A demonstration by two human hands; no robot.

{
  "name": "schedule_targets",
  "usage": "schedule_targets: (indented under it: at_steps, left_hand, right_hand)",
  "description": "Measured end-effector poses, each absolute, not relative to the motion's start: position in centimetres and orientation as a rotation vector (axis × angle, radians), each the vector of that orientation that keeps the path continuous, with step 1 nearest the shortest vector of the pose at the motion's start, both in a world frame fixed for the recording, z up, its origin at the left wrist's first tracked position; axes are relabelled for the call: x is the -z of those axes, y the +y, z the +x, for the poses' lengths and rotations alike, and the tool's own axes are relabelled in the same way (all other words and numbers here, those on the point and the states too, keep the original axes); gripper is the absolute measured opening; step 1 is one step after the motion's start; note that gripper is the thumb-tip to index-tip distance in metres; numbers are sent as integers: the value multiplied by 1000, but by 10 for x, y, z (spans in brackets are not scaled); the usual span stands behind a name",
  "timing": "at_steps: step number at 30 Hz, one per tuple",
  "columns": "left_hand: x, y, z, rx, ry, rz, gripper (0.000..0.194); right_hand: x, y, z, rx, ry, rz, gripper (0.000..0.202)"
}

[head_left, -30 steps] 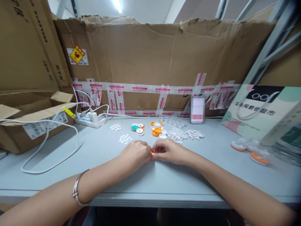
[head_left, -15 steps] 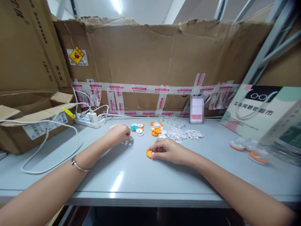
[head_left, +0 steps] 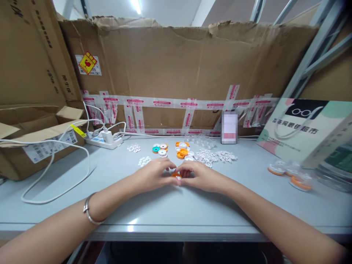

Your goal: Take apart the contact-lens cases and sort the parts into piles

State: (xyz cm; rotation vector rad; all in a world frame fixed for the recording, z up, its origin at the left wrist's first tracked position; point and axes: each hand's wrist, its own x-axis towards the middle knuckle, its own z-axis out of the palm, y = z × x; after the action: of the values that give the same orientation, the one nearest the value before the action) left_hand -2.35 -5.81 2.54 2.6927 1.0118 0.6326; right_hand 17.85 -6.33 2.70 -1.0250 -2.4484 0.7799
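A shallow orange round cap [head_left: 176, 176] with something small and white inside is on or just above the table, between my hands. My right hand [head_left: 199, 176] grips it from the right with thumb and fingers. From the left, my left hand [head_left: 156, 174] closes thumb and fingers round its near and far edges; any small piece in its fingertips is hidden. Behind my left hand lie small white discs [head_left: 144, 161] and another little group of white pieces [head_left: 134, 147]. Farther back are white, orange and teal round parts [head_left: 162, 152] and a cluster of orange and white caps [head_left: 182, 153].
Flat white pieces [head_left: 206, 157] and clear plastic parts [head_left: 199, 140] lie behind my right hand. A phone [head_left: 230, 127] leans against the cardboard. Clear-topped orange pieces [head_left: 301, 182] and a paper bag [head_left: 291, 132] are at right; a power strip [head_left: 110, 142] and open carton [head_left: 41, 146] at left.
My left hand has moved right and toward me, from the small white discs to the orange cap. My right hand stays in place, holding the cap.
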Motion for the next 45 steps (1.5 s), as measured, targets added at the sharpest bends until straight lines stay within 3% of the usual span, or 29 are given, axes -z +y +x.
schedule_targets:
  at_steps: [2,13,23,26,32,38,40,45]
  left_hand:
    - [-20,-61,-17,-603,989,2644,41]
    - [-15,-59,-14,-611,1063,2511,41]
    - [-14,-55,-15,-613,1051,2547,42]
    - [-13,-54,-16,-613,1050,2551,43]
    - [-16,-54,-18,-655,1019,2539,42]
    - [-24,-62,-17,-1091,979,2402,17]
    - [-27,-63,-17,-1155,986,2399,17]
    - [-37,-51,-37,-854,1158,2682,15]
  right_hand:
    - [-28,-64,177,-773,-2424,-1033,22]
    - [-29,-55,168,-671,-2480,-1149,10]
    - [-28,-63,149,-27,-2722,-1265,17]
    - [-24,-63,148,20,-2721,-1237,17]
    - [-32,-62,157,-221,-2515,-1200,12]
    - [-41,-64,163,-780,-2019,-1131,18]
    - [-41,-65,161,-905,-1910,-1121,20]
    - [-35,-61,162,-963,-1887,-1145,23]
